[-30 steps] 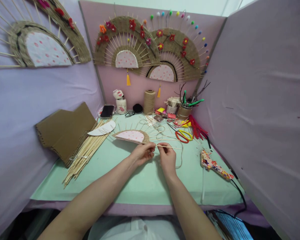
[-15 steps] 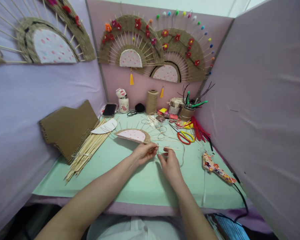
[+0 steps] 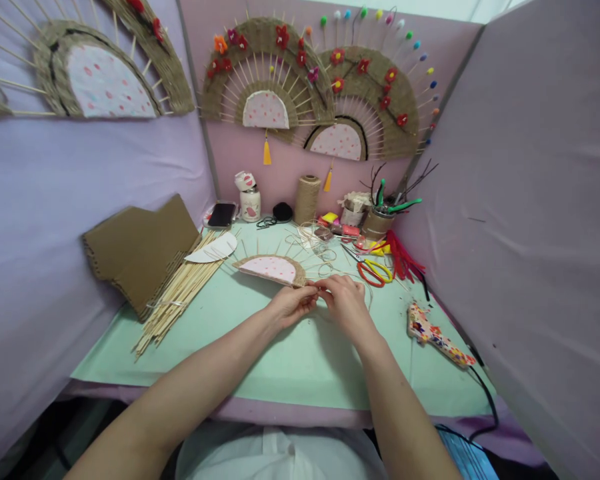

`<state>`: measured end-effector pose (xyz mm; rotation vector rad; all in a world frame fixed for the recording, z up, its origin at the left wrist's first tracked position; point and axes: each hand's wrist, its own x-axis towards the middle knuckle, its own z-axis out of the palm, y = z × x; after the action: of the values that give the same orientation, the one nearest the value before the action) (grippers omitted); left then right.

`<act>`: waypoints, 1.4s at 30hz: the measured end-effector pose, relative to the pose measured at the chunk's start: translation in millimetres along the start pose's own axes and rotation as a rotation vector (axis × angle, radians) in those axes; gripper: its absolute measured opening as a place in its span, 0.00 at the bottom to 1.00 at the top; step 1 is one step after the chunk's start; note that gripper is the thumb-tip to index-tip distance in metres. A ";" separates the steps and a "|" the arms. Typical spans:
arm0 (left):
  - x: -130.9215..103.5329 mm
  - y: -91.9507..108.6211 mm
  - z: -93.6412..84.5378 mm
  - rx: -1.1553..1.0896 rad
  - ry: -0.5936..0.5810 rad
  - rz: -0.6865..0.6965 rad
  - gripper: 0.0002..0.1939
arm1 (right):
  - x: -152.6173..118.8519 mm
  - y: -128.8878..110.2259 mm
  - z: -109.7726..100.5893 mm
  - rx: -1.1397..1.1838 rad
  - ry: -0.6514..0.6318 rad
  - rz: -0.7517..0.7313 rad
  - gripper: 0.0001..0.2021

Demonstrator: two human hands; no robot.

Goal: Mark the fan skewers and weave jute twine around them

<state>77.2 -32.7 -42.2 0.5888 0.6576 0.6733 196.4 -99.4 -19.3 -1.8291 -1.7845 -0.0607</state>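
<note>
The left hand (image 3: pixel 293 307) pinches the near right corner of the half-round fan (image 3: pixel 273 268), which lies at ten o'clock from the hands, seemingly to steady its edge while the right hand (image 3: pixel 347 300) bends its fingers in at the same spot, though I cannot tell what those grip. The scissors (image 3: pixel 364 262) at two o'clock and glue gun (image 3: pixel 433 337) at four probably sit there for easy right-hand reach; no brand or lettering is readable, even on the printed jar (image 3: pixel 251 203) near eleven.
</note>
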 end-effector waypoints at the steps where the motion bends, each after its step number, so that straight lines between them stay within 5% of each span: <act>1: 0.3 -0.4 -0.7 -0.004 -0.004 -0.004 0.05 | -1.3 0.4 0.9 0.008 0.001 0.006 0.09; 23: 4.3 -0.7 -6.8 -0.017 0.006 -0.035 0.02 | -29.9 -3.6 13.4 0.025 0.350 0.031 0.07; 29: 5.0 2.3 -5.3 0.023 0.048 -0.038 0.02 | -56.5 -7.7 -23.0 0.061 0.432 0.006 0.06; 32: 6.1 3.6 -5.2 0.023 0.057 -0.049 0.02 | -70.2 26.3 -59.1 0.012 0.443 0.075 0.08; 36: 8.0 3.3 -6.2 0.008 0.057 -0.081 0.03 | -95.6 104.5 -93.3 -0.200 0.233 0.399 0.13; 39: 8.1 3.1 -6.1 -0.003 0.073 -0.078 0.03 | -112.6 147.3 -96.5 -0.331 0.012 0.510 0.17; 42: 7.2 4.3 -4.8 0.002 0.098 -0.061 0.04 | -119.4 162.4 -87.0 -0.365 -0.124 0.501 0.22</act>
<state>76.5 -23.5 -45.0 0.5379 0.7647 0.6473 365.5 -234.6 -55.9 -2.5447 -1.4059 -0.0843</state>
